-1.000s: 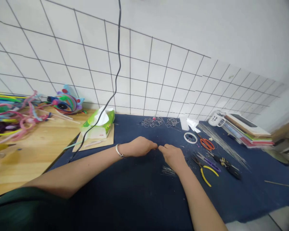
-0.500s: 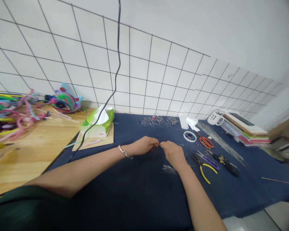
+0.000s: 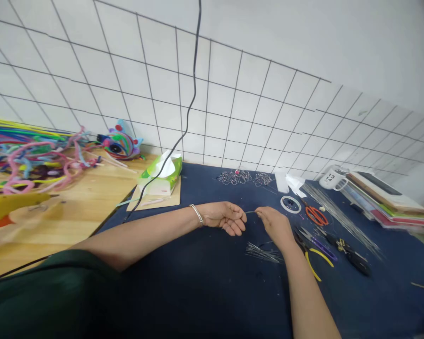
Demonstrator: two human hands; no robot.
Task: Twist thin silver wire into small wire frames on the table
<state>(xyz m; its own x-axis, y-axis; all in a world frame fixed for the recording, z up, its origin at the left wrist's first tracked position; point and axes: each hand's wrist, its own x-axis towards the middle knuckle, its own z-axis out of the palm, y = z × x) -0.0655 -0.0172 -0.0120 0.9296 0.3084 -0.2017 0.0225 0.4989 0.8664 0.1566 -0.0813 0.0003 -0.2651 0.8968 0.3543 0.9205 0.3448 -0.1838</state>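
A short thin wire (image 3: 250, 212) spans the small gap between my hands, above the dark blue cloth (image 3: 205, 282). My left hand (image 3: 228, 217), palm partly turned up, pinches one end of it between thumb and forefinger, with the other fingers loosely curled. The other end is pinched in the fingertips of my right hand (image 3: 273, 225), seen from its back. A small pile of short wires (image 3: 262, 253) lies on the cloth just below my right hand. Behind the hands are tangled wire pieces (image 3: 235, 177) near the wall.
Yellow-handled pliers (image 3: 316, 261), purple snips (image 3: 323, 247), black pliers (image 3: 353, 259), orange scissors (image 3: 316, 215), a white ring dish (image 3: 290, 205) and long wires (image 3: 342, 219) lie right. A mug (image 3: 333, 179) and books (image 3: 388, 195) stand behind. Left are a tissue pack (image 3: 162, 181) and pipe cleaners (image 3: 38, 160).
My hands have moved apart, exposing the wire between them. My left hand has turned its palm upward and its fingers have loosened. The view has shifted, so the table items appear further right.
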